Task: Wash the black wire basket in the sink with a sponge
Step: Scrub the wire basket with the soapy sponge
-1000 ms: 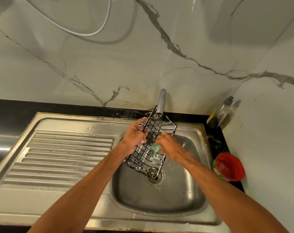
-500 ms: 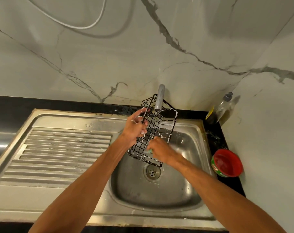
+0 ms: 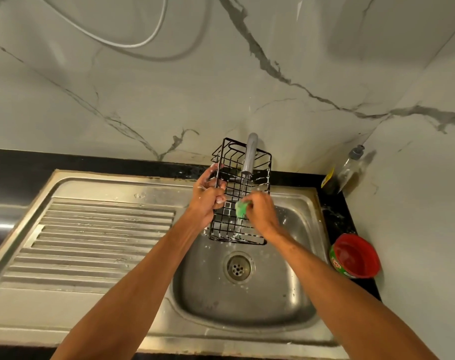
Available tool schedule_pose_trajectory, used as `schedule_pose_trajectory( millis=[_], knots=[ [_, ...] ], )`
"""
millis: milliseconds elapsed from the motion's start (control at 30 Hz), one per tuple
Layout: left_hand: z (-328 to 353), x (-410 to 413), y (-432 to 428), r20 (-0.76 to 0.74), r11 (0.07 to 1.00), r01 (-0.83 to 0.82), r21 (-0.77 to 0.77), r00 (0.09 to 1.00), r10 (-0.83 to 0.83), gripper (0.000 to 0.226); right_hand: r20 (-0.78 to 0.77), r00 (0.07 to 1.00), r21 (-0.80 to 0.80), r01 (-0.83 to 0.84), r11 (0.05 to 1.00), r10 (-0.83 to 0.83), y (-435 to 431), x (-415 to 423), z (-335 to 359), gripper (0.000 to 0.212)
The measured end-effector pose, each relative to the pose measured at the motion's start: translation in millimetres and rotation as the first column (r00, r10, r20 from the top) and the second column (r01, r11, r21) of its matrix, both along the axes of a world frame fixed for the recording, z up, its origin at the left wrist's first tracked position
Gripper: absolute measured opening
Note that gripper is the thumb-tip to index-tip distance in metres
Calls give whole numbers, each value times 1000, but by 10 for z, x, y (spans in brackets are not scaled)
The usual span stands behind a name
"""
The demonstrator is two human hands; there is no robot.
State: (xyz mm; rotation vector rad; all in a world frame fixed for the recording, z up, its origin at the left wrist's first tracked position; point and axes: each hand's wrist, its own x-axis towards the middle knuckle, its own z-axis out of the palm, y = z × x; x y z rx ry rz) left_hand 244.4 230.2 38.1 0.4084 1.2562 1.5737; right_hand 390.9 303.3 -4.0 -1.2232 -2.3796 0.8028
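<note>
Head view only.

Hands: left hand point(image 3: 209, 197) is clenched round the left side wire of the black wire basket point(image 3: 232, 189). Right hand point(image 3: 260, 211) pinches a green sponge point(image 3: 240, 209) against the grid, just right of the left hand's knuckles. Both hands look sudsy.

Basket position: held between the hands over the sink point(image 3: 294, 294), tilted up on end. The top end reaches above the hands and behind the tap point(image 3: 250, 154). The bottom edge hangs below the hands, clear of the basin floor. A thin stream seems to run from the tap through the grid.

Risks:
- Soapy one-sided grip, so the basket could twist or slip out of the left hand and drop onto the drain point(image 3: 238, 267).
- The tap spout sits inside the basket's outline, so lifting or rotating could snag wire on it.
- The sponge is small and held by the fingertips. It could catch on a wire crossing and pull free.
- Water hitting the wires could splash onto the black surface point(image 3: 338, 216) right of the right hand.

Containers:
- Basket: nothing in it but foam on the wires.
- Sink: suds flecks, no standing water that I can see.
- Red-and-green tub point(image 3: 356, 255), right of the right forearm: open, contents unclear.
- Pump bottle point(image 3: 351, 165), far right of the hands in the corner: fill level can't be read.
</note>
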Motion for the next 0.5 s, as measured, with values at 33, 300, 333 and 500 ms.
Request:
schedule_pose_trajectory(
  millis=[33,300,333,500],
  knots=[
    [-15,-5,-3,15,1000,-4,8,1000,3,78,-30,998,44,59,997,-58,12,-11,-12,20],
    [-117,24,1,19,999,6,45,1000,-6,77,4,945,-236,-318,918,328,-272,-144,-104,19],
    [-136,32,-7,33,999,-4,48,999,3,74,64,936,-215,-326,921,346,-207,-77,-100,18],
    [-162,55,-29,42,995,-16,96,999,12,72,376,865,-93,-321,943,332,-64,192,-99,13]
  ],
)
